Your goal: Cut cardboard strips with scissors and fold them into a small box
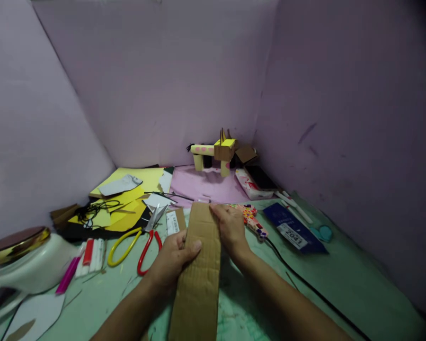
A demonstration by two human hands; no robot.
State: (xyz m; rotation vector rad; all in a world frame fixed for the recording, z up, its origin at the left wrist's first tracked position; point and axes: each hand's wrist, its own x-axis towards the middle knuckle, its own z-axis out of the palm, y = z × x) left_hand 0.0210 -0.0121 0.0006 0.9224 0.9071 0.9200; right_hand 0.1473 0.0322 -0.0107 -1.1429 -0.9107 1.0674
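A long strip of brown cardboard stretches from the middle of the table toward me. My left hand grips its left edge, thumb lying on top and fingers underneath. At the far right corner, my right hand closes on the strip's edge, with its fingertips partly hidden. Left of my left hand lie scissors with one yellow and one red handle, blades apart. A floral-patterned glue gun with a black cord rests just beyond my right hand.
Toward the back stands a yellow paper animal figure with pink spots. Yellow paper sheets and black string lie at left, near markers and a white pot. A blue packet and a phone are right; walls enclose the table.
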